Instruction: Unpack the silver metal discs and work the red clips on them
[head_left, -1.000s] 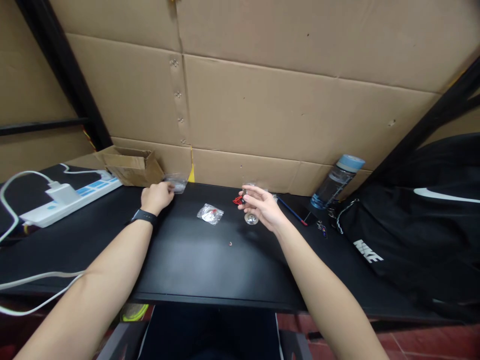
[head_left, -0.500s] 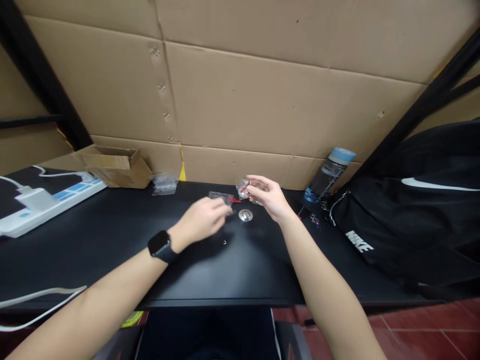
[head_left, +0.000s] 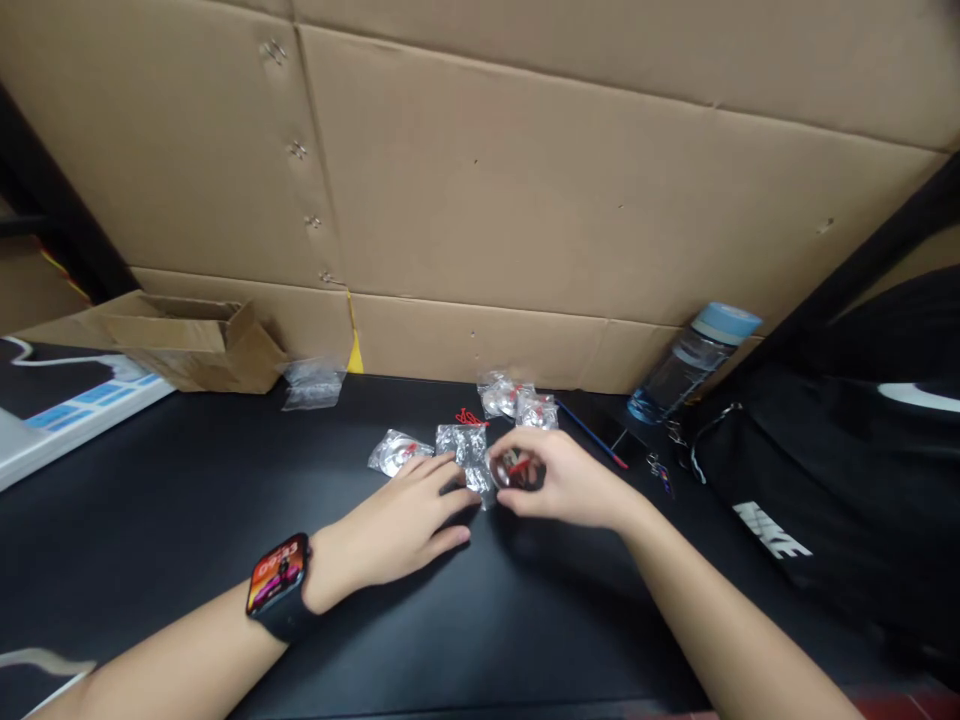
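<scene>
My left hand [head_left: 405,520], with a smartwatch [head_left: 277,585] on the wrist, lies on the black table [head_left: 150,500], its fingers pinching a small clear plastic bag [head_left: 466,452]. Just to its right, my right hand [head_left: 562,480] is closed round a small round shiny piece with red on it [head_left: 516,467], held at the bag's mouth. Another clear bag with a round piece [head_left: 396,452] lies just left of the hands. Two more such filled bags [head_left: 514,402] lie behind them, near a red string [head_left: 471,417].
A cardboard wall [head_left: 525,200] backs the table. An open cardboard box [head_left: 187,335] and empty clear bags [head_left: 311,380] sit at back left, a white power strip [head_left: 67,420] far left. A water bottle [head_left: 690,365], a pen [head_left: 589,432], keys and a black bag [head_left: 847,470] are at right.
My left hand came from the back left to the middle and took hold of a clear bag. My right hand came down with the round piece to meet it. The view tilted down.
</scene>
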